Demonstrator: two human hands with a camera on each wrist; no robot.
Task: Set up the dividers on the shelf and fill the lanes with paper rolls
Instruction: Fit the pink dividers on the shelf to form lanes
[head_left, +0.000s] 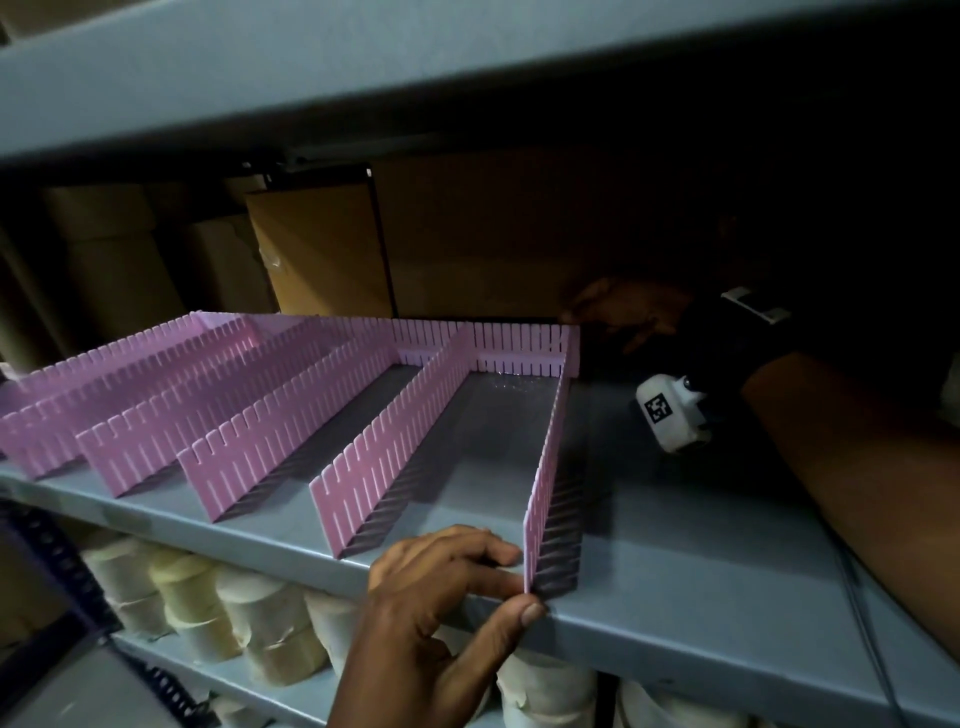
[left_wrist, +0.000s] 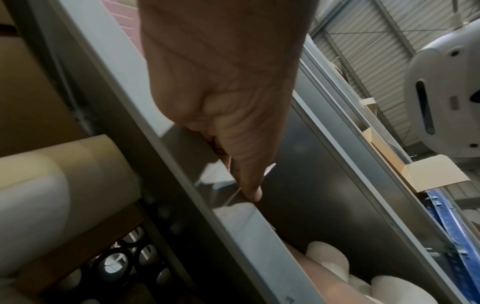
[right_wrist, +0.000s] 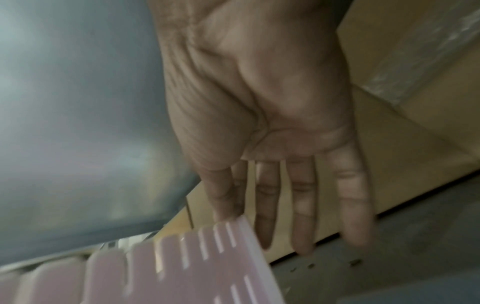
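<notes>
Left hand (head_left: 441, 587) pinches the front end of the rightmost pink divider (head_left: 548, 462) on the shelf (head_left: 675, 587); right hand (right_wrist: 272, 144), fingers straight, reaches its far corner

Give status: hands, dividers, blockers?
Left hand pinches front end of rightmost divider. Right hand open at back corner. Lanes hold no rolls; paper rolls on shelf below. No blockers seen.

A white wrist camera (head_left: 672, 410) bears a black-and-white marker (head_left: 657, 408).
</notes>
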